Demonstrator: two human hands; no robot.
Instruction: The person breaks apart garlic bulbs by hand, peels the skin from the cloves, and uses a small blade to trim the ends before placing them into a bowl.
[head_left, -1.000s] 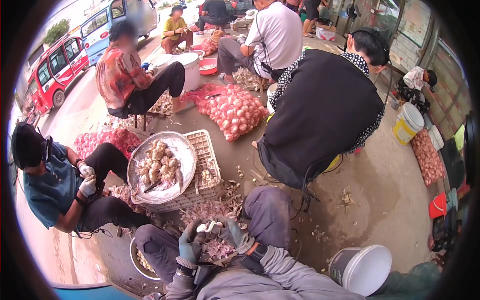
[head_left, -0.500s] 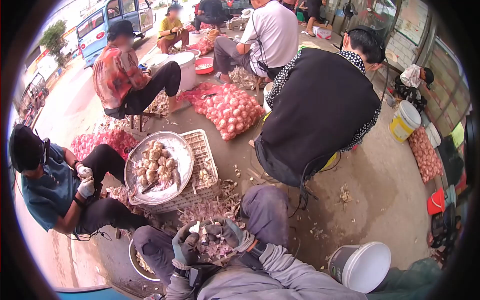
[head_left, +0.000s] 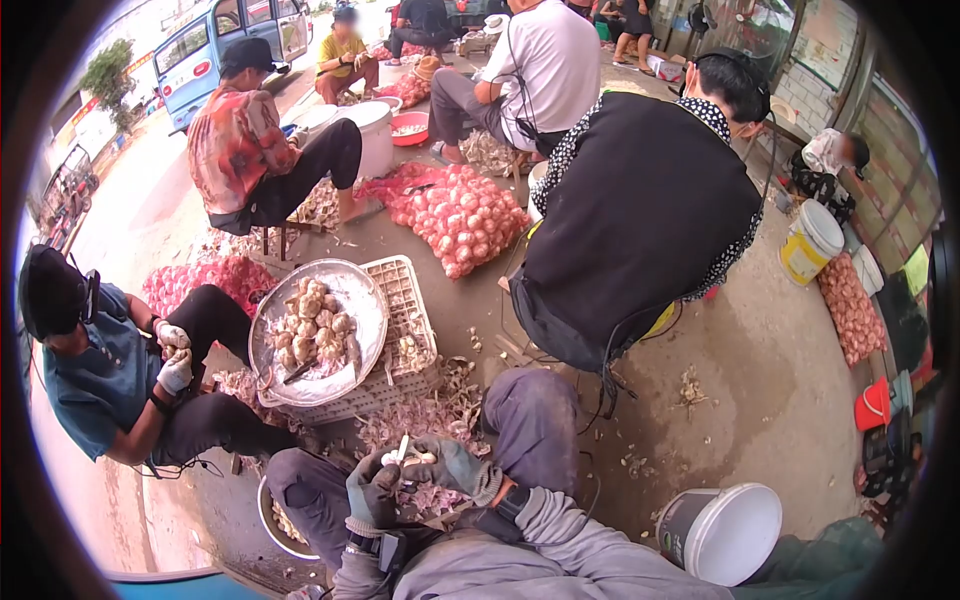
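Observation:
Both of my hands wear grey gloves and meet above my lap. My left hand is closed, its thumb and fingers pinching at a slim white piece that points upward; its exact kind is too small to tell. Curled around pale garlic cloves, my right hand touches the left at the fingertips. Beneath them lies a heap of pinkish garlic skins. In front, a round metal pan holds several whole garlic bulbs and a dark-handled tool, resting on a plastic crate.
A bowl of cloves sits by my left leg. To my right lies a white bucket, tipped over. Co-workers sit at left and ahead, one close with a black back. A red net sack of garlic lies beyond the pan.
The slim white piece now stands up between my hands, and more pale cloves show in my right fingers. My hands have shifted only slightly.

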